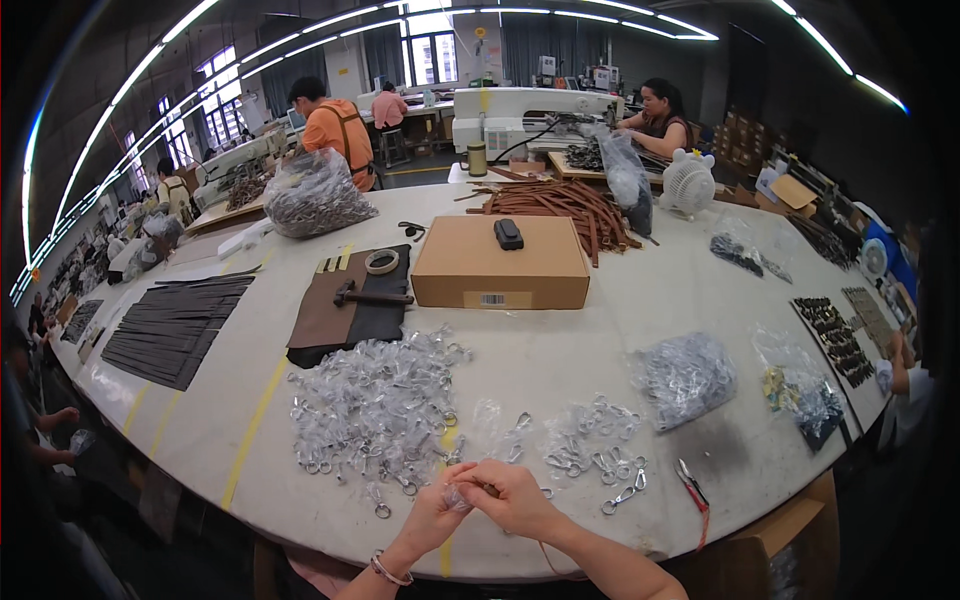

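Near the front edge of the table both hands meet, fingers bent and pinching. My left hand (438, 512) grips a small piece in clear plastic wrap (456, 497); what is inside the wrap cannot be made out. My right hand (515, 500) closes over the same spot, its fingertips partly hiding what they pinch. Beyond my left hand spreads a big heap of plastic-wrapped metal clasps with rings (370, 405). To the right of my hands lie a smaller group of clasps (595, 435) and a bare silver snap hook (625, 488). Red-handled cutters (691, 487) rest farther right.
Behind the heap are a hammer (370, 296), a tape roll (381, 262) and a cardboard box (500, 265). Brown straps (570, 210) pile behind it. Dark strips (180, 325) lie left; a filled plastic bag (685, 380) sits right. Several people work around the room.
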A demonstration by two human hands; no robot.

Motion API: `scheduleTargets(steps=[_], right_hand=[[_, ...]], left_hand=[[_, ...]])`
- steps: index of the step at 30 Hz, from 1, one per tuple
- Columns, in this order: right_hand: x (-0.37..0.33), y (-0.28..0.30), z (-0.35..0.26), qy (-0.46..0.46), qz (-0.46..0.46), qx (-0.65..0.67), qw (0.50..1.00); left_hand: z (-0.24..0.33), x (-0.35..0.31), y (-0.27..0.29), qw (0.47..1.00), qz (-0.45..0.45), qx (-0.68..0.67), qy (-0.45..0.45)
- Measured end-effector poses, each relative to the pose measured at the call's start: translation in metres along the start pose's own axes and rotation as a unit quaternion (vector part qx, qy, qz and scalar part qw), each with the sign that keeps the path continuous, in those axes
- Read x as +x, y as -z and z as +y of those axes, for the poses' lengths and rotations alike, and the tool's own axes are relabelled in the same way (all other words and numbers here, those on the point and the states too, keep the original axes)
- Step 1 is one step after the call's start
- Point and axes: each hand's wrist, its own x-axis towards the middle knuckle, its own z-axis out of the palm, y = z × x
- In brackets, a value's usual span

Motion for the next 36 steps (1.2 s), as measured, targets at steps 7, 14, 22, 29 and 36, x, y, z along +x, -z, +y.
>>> scheduleTargets(steps=[7,14,22,29,36], right_hand=[[-0.011,0.007,0.004,0.102,0.034,-0.271,0.956],[-0.017,0.016,0.012,0.033,-0.013,-0.079,0.996],[-0.018,0.019,0.012,-0.060,-0.027,-0.083,0.994],[-0.027,0.042,0.014,-0.012,0.054,-0.065,0.996],[-0.018,0.042,0.013,-0.134,-0.024,0.138,0.981]], left_hand=[[-0.014,-0.007,0.003,0.974,-0.162,-0.082,0.138],[0.003,-0.009,0.006,0.966,-0.179,-0.065,0.177],[-0.010,-0.011,-0.005,0.984,-0.131,0.015,0.119],[-0.031,-0.009,0.013,0.984,-0.111,0.133,-0.048],[0.018,0.010,0.012,0.992,-0.039,-0.073,0.096]])
